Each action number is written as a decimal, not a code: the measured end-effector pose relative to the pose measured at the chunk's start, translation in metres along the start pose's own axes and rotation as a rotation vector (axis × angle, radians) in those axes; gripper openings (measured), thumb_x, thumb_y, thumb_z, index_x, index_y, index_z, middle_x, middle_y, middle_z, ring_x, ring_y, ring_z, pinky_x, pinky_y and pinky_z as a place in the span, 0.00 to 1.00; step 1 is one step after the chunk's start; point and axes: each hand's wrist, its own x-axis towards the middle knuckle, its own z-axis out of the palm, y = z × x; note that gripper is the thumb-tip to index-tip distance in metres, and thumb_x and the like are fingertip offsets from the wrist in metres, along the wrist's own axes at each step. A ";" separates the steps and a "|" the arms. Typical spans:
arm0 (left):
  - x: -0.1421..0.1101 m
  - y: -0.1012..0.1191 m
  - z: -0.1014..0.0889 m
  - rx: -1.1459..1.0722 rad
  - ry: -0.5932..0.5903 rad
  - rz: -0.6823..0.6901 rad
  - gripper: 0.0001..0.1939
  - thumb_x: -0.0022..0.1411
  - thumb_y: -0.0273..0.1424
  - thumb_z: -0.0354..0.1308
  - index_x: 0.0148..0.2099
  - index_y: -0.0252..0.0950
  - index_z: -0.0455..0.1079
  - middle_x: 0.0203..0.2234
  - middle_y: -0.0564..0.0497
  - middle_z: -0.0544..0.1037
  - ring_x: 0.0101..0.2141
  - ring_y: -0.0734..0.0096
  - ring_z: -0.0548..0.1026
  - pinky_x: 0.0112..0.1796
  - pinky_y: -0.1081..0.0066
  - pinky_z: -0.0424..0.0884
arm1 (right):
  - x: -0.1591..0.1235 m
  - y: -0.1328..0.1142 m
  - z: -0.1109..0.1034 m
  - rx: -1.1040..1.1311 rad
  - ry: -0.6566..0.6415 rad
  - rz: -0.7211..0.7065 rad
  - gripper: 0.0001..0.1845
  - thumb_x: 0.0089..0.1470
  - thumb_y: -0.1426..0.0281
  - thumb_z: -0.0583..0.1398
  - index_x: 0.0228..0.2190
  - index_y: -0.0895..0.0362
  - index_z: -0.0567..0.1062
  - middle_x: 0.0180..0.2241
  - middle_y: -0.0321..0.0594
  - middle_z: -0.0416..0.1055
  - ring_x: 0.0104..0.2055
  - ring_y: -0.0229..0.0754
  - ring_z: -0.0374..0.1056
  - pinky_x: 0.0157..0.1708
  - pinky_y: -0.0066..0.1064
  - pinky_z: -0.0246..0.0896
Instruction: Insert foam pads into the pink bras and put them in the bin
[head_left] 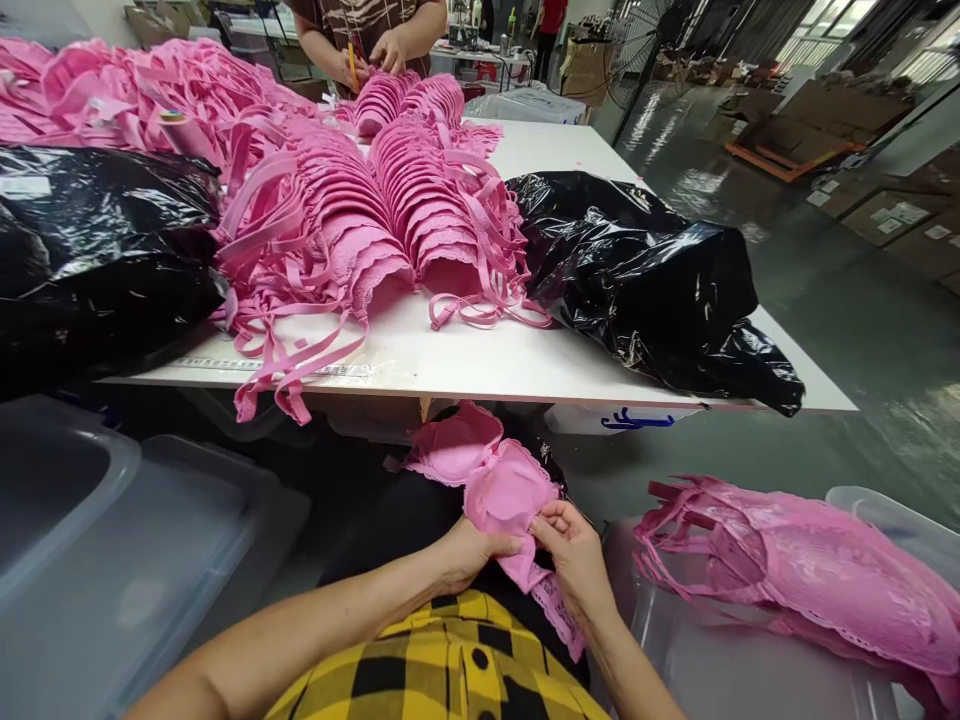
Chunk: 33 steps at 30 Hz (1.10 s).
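Observation:
A pink lace bra (487, 480) lies on my lap below the table edge. My left hand (469, 553) pinches its lower cup edge from the left. My right hand (574, 555) grips the same edge from the right, fingers curled into the fabric. Both hands are closed on the bra, close together. A lace band hangs down past my right wrist.
The white table (480, 365) carries rows of stacked pink bras (420, 200) and two black plastic bags (652, 280). A clear bin at right (885, 510) holds more pink bras (810, 570); grey bin lids (135, 560) sit at left. Another person's hands (375, 55) work at the far end.

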 end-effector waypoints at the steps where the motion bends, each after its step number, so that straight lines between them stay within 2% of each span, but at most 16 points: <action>1: 0.000 0.001 0.000 -0.008 -0.023 0.001 0.29 0.31 0.21 0.71 0.42 0.32 0.74 0.38 0.45 0.78 0.44 0.59 0.73 0.52 0.59 0.61 | 0.003 -0.001 -0.002 0.026 -0.006 0.020 0.16 0.36 0.62 0.66 0.28 0.57 0.72 0.20 0.34 0.69 0.20 0.37 0.64 0.20 0.27 0.61; 4: -0.001 0.001 0.002 -0.014 -0.079 0.000 0.32 0.30 0.23 0.73 0.43 0.32 0.74 0.41 0.43 0.77 0.45 0.56 0.72 0.53 0.58 0.60 | 0.007 -0.007 -0.004 0.113 -0.105 0.112 0.20 0.35 0.63 0.67 0.33 0.58 0.73 0.26 0.39 0.74 0.23 0.40 0.67 0.21 0.29 0.63; 7: -0.003 0.000 0.003 0.026 -0.086 -0.001 0.32 0.30 0.24 0.73 0.44 0.32 0.74 0.42 0.42 0.77 0.46 0.56 0.72 0.53 0.58 0.61 | 0.006 -0.012 -0.003 0.178 -0.192 0.178 0.17 0.34 0.64 0.68 0.28 0.60 0.76 0.26 0.41 0.75 0.25 0.42 0.69 0.25 0.31 0.65; 10: -0.006 0.005 0.000 0.070 -0.085 0.046 0.34 0.31 0.27 0.74 0.46 0.32 0.72 0.42 0.42 0.77 0.46 0.57 0.72 0.51 0.61 0.63 | 0.004 -0.012 -0.003 0.196 -0.198 0.188 0.15 0.32 0.64 0.69 0.23 0.60 0.76 0.23 0.42 0.75 0.24 0.44 0.70 0.27 0.34 0.66; 12: -0.010 0.014 -0.004 0.102 -0.029 0.063 0.33 0.35 0.32 0.73 0.47 0.31 0.71 0.41 0.42 0.77 0.43 0.57 0.73 0.46 0.61 0.67 | 0.004 -0.011 -0.005 0.207 -0.202 0.193 0.16 0.31 0.64 0.70 0.25 0.61 0.77 0.24 0.43 0.76 0.26 0.46 0.71 0.29 0.37 0.67; 16: -0.015 0.034 -0.013 0.184 0.099 0.055 0.28 0.43 0.40 0.68 0.45 0.30 0.71 0.36 0.42 0.77 0.35 0.58 0.75 0.36 0.62 0.70 | 0.000 -0.013 -0.009 0.233 -0.212 0.189 0.21 0.31 0.65 0.71 0.31 0.61 0.77 0.33 0.46 0.77 0.36 0.51 0.72 0.39 0.40 0.67; 20: -0.016 0.032 -0.010 0.217 0.094 0.142 0.26 0.47 0.40 0.66 0.46 0.32 0.70 0.40 0.42 0.77 0.42 0.56 0.73 0.42 0.61 0.69 | -0.007 -0.017 -0.006 0.380 -0.311 0.298 0.24 0.36 0.68 0.70 0.39 0.57 0.75 0.42 0.45 0.75 0.44 0.51 0.70 0.42 0.40 0.66; 23: -0.016 0.024 -0.004 0.248 0.061 0.204 0.25 0.46 0.35 0.67 0.47 0.32 0.70 0.43 0.43 0.76 0.45 0.55 0.71 0.48 0.60 0.66 | -0.012 -0.018 -0.002 0.485 -0.340 0.386 0.28 0.35 0.72 0.70 0.42 0.57 0.74 0.40 0.45 0.76 0.45 0.50 0.70 0.44 0.40 0.66; 26: -0.018 0.024 0.001 0.242 0.066 0.225 0.28 0.42 0.30 0.69 0.48 0.33 0.70 0.45 0.43 0.75 0.46 0.55 0.71 0.49 0.59 0.64 | -0.014 -0.019 0.003 0.555 -0.334 0.423 0.30 0.32 0.73 0.70 0.42 0.58 0.75 0.36 0.45 0.78 0.43 0.51 0.72 0.44 0.39 0.67; 28: -0.021 0.028 0.002 0.213 0.044 0.215 0.29 0.40 0.28 0.69 0.48 0.33 0.70 0.44 0.43 0.75 0.45 0.55 0.72 0.48 0.59 0.65 | -0.015 -0.019 0.004 0.576 -0.346 0.432 0.28 0.35 0.71 0.70 0.42 0.58 0.74 0.35 0.45 0.78 0.41 0.51 0.72 0.41 0.39 0.68; 31: -0.025 0.036 0.001 0.195 0.027 0.209 0.28 0.37 0.27 0.70 0.45 0.31 0.72 0.39 0.43 0.77 0.41 0.56 0.73 0.46 0.60 0.67 | -0.017 -0.016 0.001 0.538 -0.396 0.457 0.23 0.41 0.69 0.67 0.43 0.58 0.74 0.35 0.45 0.78 0.36 0.48 0.74 0.34 0.35 0.70; 33: -0.027 0.038 0.000 0.205 0.045 0.195 0.26 0.35 0.25 0.70 0.42 0.31 0.73 0.36 0.45 0.78 0.39 0.57 0.73 0.45 0.60 0.67 | -0.019 -0.013 0.000 0.487 -0.432 0.487 0.24 0.40 0.70 0.67 0.42 0.59 0.74 0.33 0.45 0.78 0.32 0.46 0.74 0.28 0.33 0.70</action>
